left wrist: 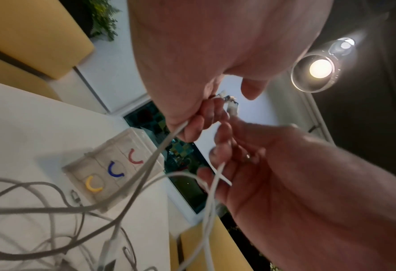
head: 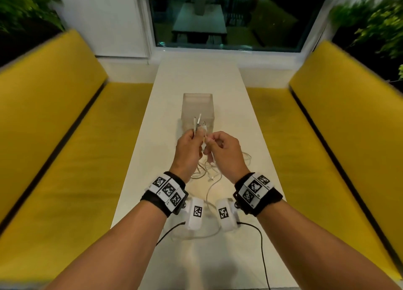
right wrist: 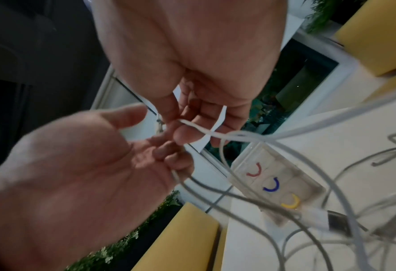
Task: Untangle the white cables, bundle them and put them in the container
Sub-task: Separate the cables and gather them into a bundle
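Several white cables [head: 208, 173] lie tangled on the white table [head: 196, 76], and strands rise from them into both hands. My left hand [head: 196, 136] is held above the table and grips cable ends, whose plugs [head: 198, 122] stick up past its fingers. The left wrist view shows its fingers [left wrist: 201, 117] curled round a strand. Just to its right, my right hand [head: 209, 141] pinches another strand; its fingers [right wrist: 187, 132] hold a crossing loop. The translucent container [head: 197, 107] stands just beyond both hands, with red, blue and yellow curved marks [left wrist: 116, 172] on its bottom.
Yellow benches [head: 65, 137] run along both sides of the narrow table. A window [head: 233, 21] is at the far end. A loose USB plug [right wrist: 327, 220] lies near the container. Black wires [head: 261, 241] trail from the wrist cameras over the near table.
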Tool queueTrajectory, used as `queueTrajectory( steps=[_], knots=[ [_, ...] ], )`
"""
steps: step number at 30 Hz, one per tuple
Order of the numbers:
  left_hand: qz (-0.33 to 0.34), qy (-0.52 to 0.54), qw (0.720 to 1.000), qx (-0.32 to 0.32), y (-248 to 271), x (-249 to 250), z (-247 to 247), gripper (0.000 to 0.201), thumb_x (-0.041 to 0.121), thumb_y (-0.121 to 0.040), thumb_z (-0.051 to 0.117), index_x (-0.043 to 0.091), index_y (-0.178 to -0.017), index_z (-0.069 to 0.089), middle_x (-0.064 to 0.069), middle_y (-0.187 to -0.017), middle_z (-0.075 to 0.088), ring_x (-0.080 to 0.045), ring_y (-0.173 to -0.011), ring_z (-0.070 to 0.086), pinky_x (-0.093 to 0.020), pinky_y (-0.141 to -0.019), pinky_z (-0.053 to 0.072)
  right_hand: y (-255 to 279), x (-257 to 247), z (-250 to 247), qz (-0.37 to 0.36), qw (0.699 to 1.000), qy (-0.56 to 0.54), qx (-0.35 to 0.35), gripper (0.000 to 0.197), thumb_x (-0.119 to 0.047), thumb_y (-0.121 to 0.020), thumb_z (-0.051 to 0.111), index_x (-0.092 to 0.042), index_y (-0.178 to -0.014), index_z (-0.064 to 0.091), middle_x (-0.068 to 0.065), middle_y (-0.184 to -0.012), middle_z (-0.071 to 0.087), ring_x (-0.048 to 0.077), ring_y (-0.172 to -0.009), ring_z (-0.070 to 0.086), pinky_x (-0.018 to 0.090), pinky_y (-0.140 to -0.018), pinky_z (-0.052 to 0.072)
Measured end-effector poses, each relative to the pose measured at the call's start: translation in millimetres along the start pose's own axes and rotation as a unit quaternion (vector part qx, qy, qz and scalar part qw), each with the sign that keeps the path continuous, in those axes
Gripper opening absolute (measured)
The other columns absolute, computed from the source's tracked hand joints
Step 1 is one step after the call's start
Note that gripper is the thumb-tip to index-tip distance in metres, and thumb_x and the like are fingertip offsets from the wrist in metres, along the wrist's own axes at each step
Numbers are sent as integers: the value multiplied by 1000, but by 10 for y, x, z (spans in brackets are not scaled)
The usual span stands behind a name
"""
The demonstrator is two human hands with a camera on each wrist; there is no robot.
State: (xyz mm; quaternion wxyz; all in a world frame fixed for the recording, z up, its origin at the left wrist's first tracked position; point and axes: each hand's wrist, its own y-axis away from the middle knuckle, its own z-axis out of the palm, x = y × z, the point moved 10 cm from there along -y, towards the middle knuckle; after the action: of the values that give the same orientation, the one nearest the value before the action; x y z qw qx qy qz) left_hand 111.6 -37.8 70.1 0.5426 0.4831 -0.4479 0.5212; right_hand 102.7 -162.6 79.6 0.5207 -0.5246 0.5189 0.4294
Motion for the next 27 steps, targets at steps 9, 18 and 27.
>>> queueTrajectory(
  steps=[9,18,27],
  knots=[
    [31,-59,997,44,97,98,49,24,20,-97,57,-1,-89,62,-28,-83,70,-52,-73,66,-53,-50,55,97,-21,-28,12,999,-33,12,10,-9,-99,60,-6,-89,58,4,-57,64,22,-43,53,26,-41,44],
    [68,-6,987,144,-185,532,-458,37,26,-108,40,18,-74,51,3,-56,50,-13,-53,42,-27,-52,37,340,705,69,56,975,127,-176,32,-22,-101,54,0,-80,61,-5,-49,54,18,-46,48,32,-56,43],
    [64,82,976,191,-223,615,-773,32,30,-109,37,20,-79,42,12,-53,32,-7,-45,24,-23,-42,25,743,1277,-3,240,934,56,-258,69,-64,-100,38,-5,-96,73,5,-60,56,15,-42,39,21,-42,25]
  ],
)
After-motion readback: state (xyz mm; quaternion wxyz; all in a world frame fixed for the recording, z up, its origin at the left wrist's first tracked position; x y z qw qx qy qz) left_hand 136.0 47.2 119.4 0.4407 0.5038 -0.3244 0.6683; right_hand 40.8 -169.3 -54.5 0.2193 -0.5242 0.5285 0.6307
